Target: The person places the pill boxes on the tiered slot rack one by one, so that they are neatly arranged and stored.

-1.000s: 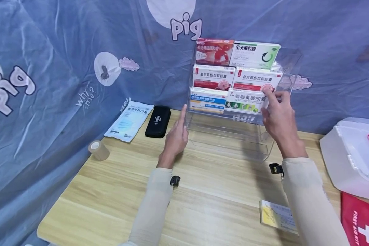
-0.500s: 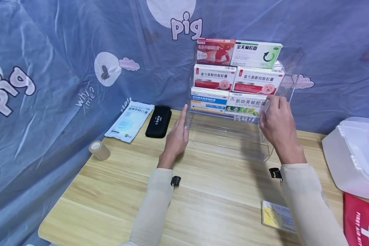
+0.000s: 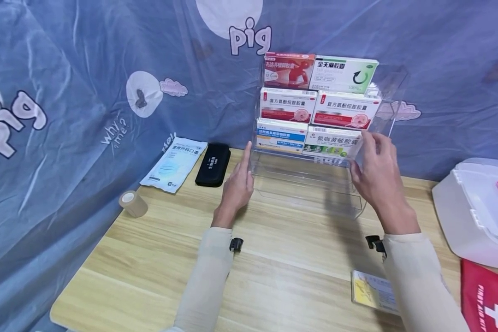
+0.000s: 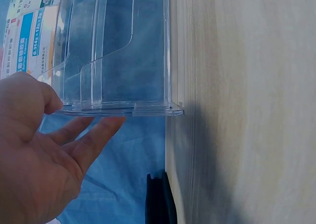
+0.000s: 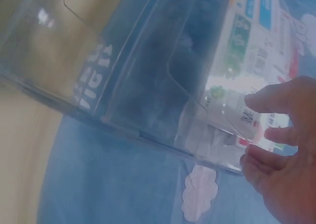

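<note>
In the head view a clear acrylic display rack (image 3: 307,177) stands on the wooden table, its three tiers filled with medicine boxes. My left hand (image 3: 238,184) grips the rack's left side; the left wrist view has the thumb (image 4: 49,98) and the fingertips (image 4: 116,122) on opposite faces of the side panel. At the bottom tier's right end sits a white and green medicine box (image 3: 332,142). Beside that end is my right hand (image 3: 375,166), fingertips right at the box's edge, thumb and fingers spread apart. A blue and white medicine box (image 3: 280,135) sits to its left.
A mask packet (image 3: 174,164), a black case (image 3: 213,164) and a tan tape roll (image 3: 133,204) lie left. On the right are a white plastic bin (image 3: 460,212), a red first aid pouch (image 3: 487,295) and a yellow-blue box (image 3: 373,290). A blue curtain (image 3: 87,69) hangs behind.
The white and green medicine box has settled lower in the bottom tier. My right hand has slid down and slightly right, off the box's front corner. The left hand stays on the rack.
</note>
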Demonstrator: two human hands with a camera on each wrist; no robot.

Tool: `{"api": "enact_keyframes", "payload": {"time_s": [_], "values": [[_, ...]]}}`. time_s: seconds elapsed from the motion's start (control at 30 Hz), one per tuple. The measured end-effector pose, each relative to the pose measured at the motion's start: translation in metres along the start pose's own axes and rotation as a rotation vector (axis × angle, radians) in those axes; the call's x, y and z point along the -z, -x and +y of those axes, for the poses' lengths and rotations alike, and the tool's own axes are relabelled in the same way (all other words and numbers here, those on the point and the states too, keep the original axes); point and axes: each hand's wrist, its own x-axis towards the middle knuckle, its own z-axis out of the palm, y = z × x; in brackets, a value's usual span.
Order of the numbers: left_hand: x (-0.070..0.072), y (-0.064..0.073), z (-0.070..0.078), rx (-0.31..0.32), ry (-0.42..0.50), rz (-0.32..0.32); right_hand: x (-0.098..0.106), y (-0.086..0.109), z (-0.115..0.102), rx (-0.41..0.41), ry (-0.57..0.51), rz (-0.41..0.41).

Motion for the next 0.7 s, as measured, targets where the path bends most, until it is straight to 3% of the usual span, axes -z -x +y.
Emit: {"api": "enact_keyframes", "payload": {"time_s": [0.17,0.27,0.37,0.53,0.7], "values": [[0.0,0.0,0.001,-0.005,-0.003,0.0,0.015,0.018,0.002,-0.012,-0.009,-0.01],[0.001,0.0,0.001,-0.004,-0.008,0.001,0.025,0.031,0.008,0.008,0.021,-0.082],[0.001,0.0,0.001,-0.002,-0.005,0.004,0.035,0.044,0.015,0.031,0.088,-0.224],[0.001,0.002,0.0,0.003,0.0,-0.003,0.051,0.07,0.032,0.02,0.175,-0.56],[0.001,0.002,0.0,0.001,-0.002,-0.005,0.057,0.102,0.057,-0.013,0.137,-0.813]]}}
